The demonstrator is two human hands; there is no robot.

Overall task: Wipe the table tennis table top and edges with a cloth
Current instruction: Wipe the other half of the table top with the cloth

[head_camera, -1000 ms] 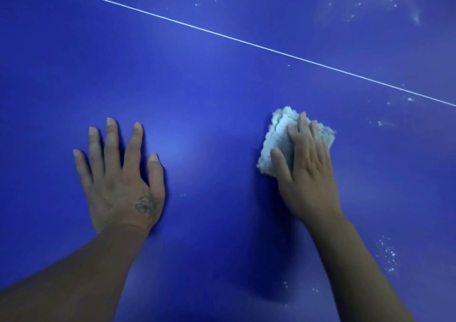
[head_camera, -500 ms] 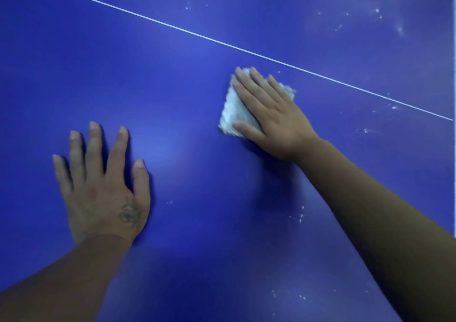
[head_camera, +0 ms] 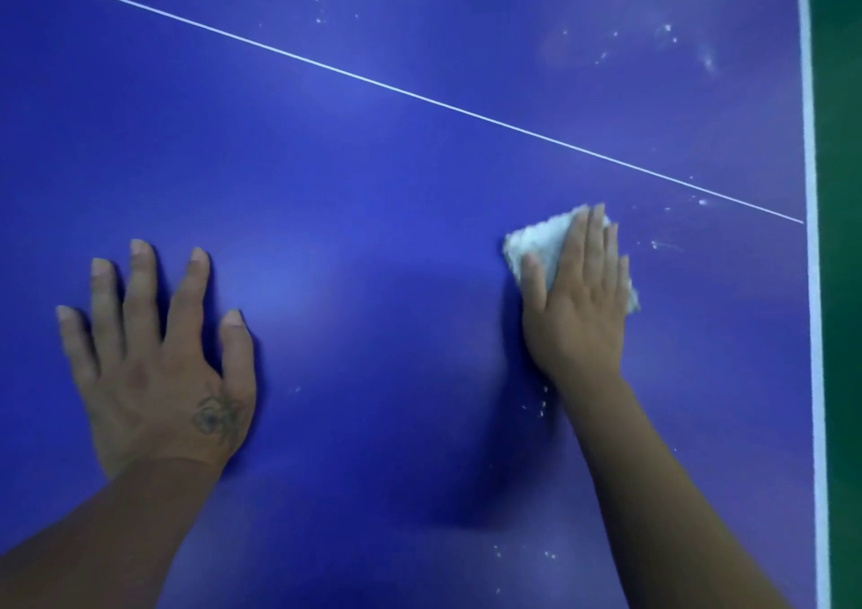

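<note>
Right hand (head_camera: 576,314): fingers straight, pressing cloth (head_camera: 536,240) on counter (head_camera: 373,188) near its right edge.
Left hand (head_camera: 158,361): fingers spread flat on counter, holding nothing.

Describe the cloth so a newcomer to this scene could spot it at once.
Start from the blue table top; follow its thin white line toward the right edge. On its near side, the right hand presses flat on the cloth, the only pale, fluffy thing there.
</note>
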